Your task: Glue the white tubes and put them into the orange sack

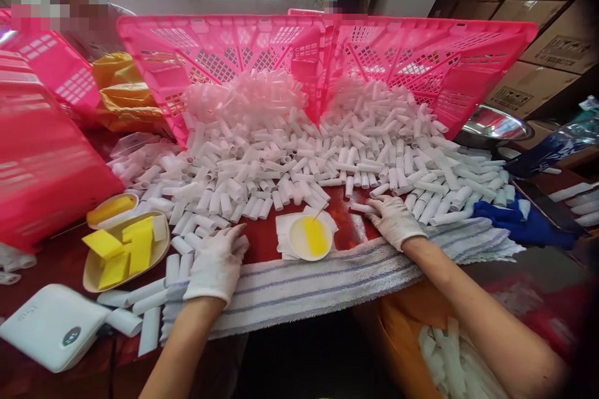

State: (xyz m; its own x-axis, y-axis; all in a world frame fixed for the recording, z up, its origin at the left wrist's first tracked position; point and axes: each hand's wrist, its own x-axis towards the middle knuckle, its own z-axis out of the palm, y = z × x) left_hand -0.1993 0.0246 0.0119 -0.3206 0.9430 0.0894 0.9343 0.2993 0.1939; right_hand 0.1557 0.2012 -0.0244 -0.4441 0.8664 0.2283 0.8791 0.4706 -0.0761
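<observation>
My left hand (214,265), in a white glove, is closed around a short white tube (241,245) whose end shows by the fingertips. My right hand (394,222), gloved the same way, grips another white tube (361,207) lying low over the red tabletop (349,227). Between the hands is a small round dish (296,243) on a folded white cloth (282,234). In the dish lie a yellow piece of sponge (316,237) and a thin stick (321,212). A large heap of white tubes (290,143) spreads just beyond both hands.
Two pink crates (224,28) lie tipped behind the heap. A striped towel (304,287) runs along the table's front edge. At left are a tray (161,255) of yellow sponges and a white power bank (51,327). A bottle (552,143) and metal bowl (496,124) stand right.
</observation>
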